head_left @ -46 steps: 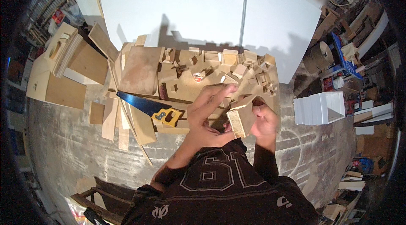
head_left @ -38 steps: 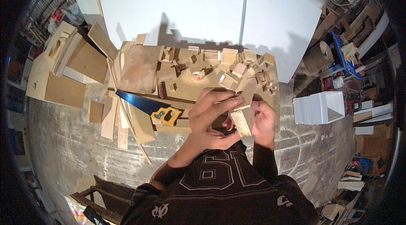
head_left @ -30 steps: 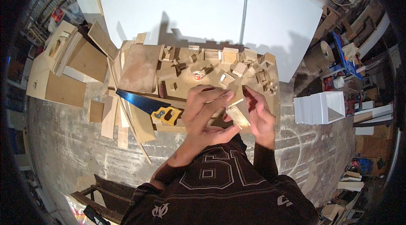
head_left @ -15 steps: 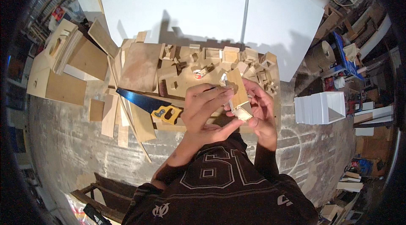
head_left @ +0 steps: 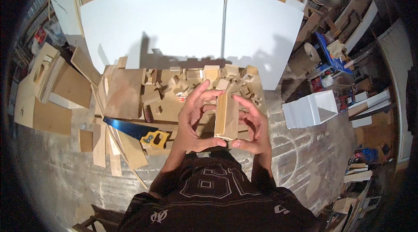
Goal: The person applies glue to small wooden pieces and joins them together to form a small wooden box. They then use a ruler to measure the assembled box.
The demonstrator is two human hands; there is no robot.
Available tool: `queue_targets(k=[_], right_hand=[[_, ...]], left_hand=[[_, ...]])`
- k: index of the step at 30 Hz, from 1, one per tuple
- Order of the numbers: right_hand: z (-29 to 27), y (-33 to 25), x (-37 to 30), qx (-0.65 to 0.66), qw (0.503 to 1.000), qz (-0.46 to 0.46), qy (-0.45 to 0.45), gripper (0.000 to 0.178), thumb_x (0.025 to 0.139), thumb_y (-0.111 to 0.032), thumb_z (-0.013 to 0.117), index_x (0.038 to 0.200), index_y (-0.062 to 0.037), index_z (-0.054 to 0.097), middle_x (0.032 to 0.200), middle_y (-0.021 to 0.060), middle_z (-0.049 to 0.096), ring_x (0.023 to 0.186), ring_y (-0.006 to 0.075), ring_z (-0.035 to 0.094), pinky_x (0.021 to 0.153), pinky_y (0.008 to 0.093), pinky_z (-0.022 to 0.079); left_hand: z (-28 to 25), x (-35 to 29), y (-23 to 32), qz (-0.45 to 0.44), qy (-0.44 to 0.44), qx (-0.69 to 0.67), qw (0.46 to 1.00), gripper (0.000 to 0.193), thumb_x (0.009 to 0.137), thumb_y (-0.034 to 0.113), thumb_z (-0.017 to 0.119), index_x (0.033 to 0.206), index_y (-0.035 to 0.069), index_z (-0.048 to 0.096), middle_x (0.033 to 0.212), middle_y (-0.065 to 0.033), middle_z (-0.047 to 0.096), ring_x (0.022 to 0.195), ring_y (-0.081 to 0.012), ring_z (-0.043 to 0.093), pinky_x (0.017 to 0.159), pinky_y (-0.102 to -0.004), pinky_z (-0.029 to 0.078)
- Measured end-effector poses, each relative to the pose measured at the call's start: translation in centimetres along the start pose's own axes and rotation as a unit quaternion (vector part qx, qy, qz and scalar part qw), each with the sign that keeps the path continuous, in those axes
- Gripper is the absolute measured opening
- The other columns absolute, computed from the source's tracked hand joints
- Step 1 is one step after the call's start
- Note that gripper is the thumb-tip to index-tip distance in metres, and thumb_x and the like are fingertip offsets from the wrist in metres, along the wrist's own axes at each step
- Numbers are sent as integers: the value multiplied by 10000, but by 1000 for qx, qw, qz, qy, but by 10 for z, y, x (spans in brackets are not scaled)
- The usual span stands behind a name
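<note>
Pale rectangular wooden piece (head_left: 227, 116) held between both hands: left hand (head_left: 191, 123) on its left side, right hand (head_left: 255, 128) on its right, thumbs at the near end. Light-brown wooden tabletop (head_left: 172, 111) beyond, small pale wooden blocks (head_left: 211, 74) toward its far edge. Blue-bladed, yellow-handled handsaw (head_left: 130, 127) left of hands. Large white flat panel (head_left: 187, 23) behind table.

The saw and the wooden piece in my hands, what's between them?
In the head view, your left hand lies between the saw and the wooden piece.
</note>
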State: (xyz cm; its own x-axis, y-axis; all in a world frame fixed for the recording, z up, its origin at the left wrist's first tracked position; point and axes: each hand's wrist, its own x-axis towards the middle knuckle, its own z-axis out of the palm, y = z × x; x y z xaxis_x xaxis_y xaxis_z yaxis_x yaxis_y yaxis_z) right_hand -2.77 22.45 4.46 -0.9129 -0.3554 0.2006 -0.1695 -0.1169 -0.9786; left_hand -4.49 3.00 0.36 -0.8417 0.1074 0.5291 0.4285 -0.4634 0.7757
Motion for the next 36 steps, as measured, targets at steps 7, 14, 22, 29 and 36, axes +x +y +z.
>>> queue_targets(k=[7, 14, 22, 29, 36], right_hand=[[-17, -3, 0, -40, 999, -13, 12, 1016, 638, -243, 915, 1476, 0, 395, 1216, 120, 622, 1017, 182, 649, 884, 344, 537], [-33, 4, -4, -11, 1000, 0, 17, 1059, 673, -321, 914, 1503, 6, 343, 1372, 149, 516, 1020, 192, 650, 880, 346, 547], [-96, 64, -51, 106, 986, 119, -51, 631, 947, -302, 662, 1441, 6, 419, 1282, 177, 601, 1059, 226, 657, 933, 364, 516], [-125, 84, -71, 143, 979, 121, -82, 729, 873, -290, 756, 1444, 11, 417, 1293, 190, 606, 1066, 226, 654, 916, 354, 525], [-123, 8, 5, 62, 997, -39, -19, 1092, 652, -351, 940, 1491, 19, 347, 1444, 172, 480, 1129, 215, 624, 918, 358, 536]], left_hand=[[12, 13, -4, -16, -16, -28, 999, 1172, 605, 156, 949, 1537, 39, 249, 1372, -163, 508, 1275, -267, 507, 1016, -431, 473], [26, 9, -25, 4, -3, -19, 1000, 1143, 618, 141, 930, 1532, 38, 251, 1372, -147, 483, 1290, -268, 488, 1009, -418, 490], [47, 7, -41, -36, 65, -30, 997, 1130, 626, 237, 930, 1519, 45, 263, 1372, -138, 488, 1277, -240, 495, 999, -347, 483], [69, 17, -61, -36, 77, -31, 996, 1110, 631, 248, 929, 1508, 47, 279, 1372, -131, 494, 1251, -242, 515, 993, -352, 478], [96, 45, -64, -9, 57, -8, 998, 1131, 620, 232, 948, 1511, 56, 274, 1397, -126, 474, 1269, -246, 505, 1006, -377, 470]])
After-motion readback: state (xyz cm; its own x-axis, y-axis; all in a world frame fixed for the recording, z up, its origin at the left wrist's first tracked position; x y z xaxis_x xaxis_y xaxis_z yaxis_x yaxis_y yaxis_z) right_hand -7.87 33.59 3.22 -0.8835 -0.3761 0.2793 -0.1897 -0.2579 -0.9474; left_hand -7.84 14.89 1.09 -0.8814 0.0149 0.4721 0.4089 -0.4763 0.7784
